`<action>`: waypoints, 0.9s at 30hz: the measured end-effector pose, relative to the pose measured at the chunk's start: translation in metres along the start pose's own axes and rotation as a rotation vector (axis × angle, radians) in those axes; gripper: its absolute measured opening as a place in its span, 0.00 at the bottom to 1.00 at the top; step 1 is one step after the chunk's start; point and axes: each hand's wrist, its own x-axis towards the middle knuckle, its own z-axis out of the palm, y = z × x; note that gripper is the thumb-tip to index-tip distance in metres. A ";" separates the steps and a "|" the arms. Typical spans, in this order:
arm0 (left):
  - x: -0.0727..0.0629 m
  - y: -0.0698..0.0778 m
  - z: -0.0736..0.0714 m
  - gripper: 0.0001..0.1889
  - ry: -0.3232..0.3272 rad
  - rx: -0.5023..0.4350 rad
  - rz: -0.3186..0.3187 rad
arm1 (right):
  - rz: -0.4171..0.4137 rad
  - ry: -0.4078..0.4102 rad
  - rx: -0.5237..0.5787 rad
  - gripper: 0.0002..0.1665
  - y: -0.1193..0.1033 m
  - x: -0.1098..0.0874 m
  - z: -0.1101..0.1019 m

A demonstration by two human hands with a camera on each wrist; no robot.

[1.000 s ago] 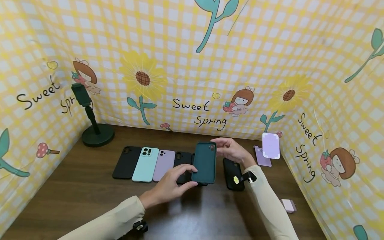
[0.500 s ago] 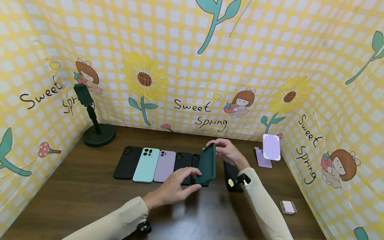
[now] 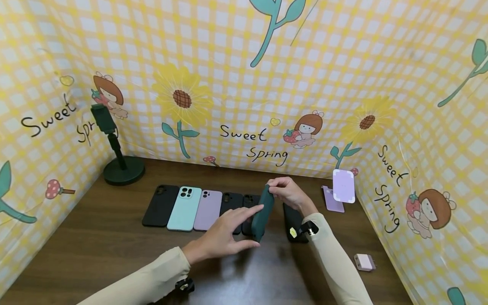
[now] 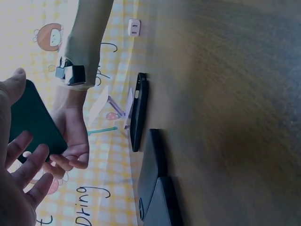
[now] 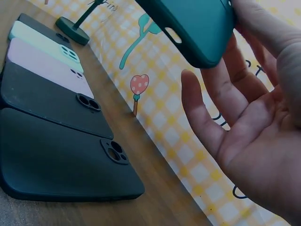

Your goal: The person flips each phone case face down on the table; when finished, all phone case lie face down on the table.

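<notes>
A dark green phone case (image 3: 263,214) is held up over the table, tilted nearly edge-on in the head view. My right hand (image 3: 292,194) pinches its upper end between thumb and fingers. At the lower part, my left hand (image 3: 225,231) holds it, index fingertip on the side and thumb at the bottom end. The right wrist view shows a slot in the edge of the green case (image 5: 197,33). Behind the hands lies a row of phone cases: black (image 3: 160,206), mint (image 3: 184,209), lilac (image 3: 208,207) and two dark ones, partly hidden by my left hand and the green case.
Another black phone case (image 3: 292,224) lies apart, under my right wrist. A dark green stand (image 3: 123,171) is at the back left, a lilac stand (image 3: 344,186) at the back right. A white plug adapter (image 3: 364,262) sits near the right fabric wall.
The green case has turned from showing its open inner side to nearly edge-on. Its lower end has swung toward me, and my left fingers have moved slightly right with it.
</notes>
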 end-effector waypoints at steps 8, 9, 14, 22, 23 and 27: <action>-0.001 0.003 -0.003 0.49 0.041 0.008 -0.023 | 0.086 -0.010 -0.034 0.19 -0.002 0.000 0.002; -0.002 0.003 -0.002 0.49 0.054 0.003 -0.030 | 0.102 -0.025 -0.019 0.20 -0.003 0.000 0.002; -0.001 0.002 -0.002 0.51 0.121 -0.026 -0.086 | 0.156 -0.133 0.043 0.29 -0.004 -0.003 0.000; -0.005 -0.004 -0.002 0.51 0.178 -0.072 -0.137 | 0.155 -0.171 0.089 0.30 -0.002 -0.007 -0.003; -0.005 -0.005 -0.002 0.50 0.183 -0.071 -0.132 | 0.154 -0.146 0.096 0.28 -0.002 -0.008 -0.003; -0.005 -0.007 -0.001 0.45 0.207 -0.056 -0.080 | 0.127 -0.015 0.118 0.23 -0.002 -0.010 -0.003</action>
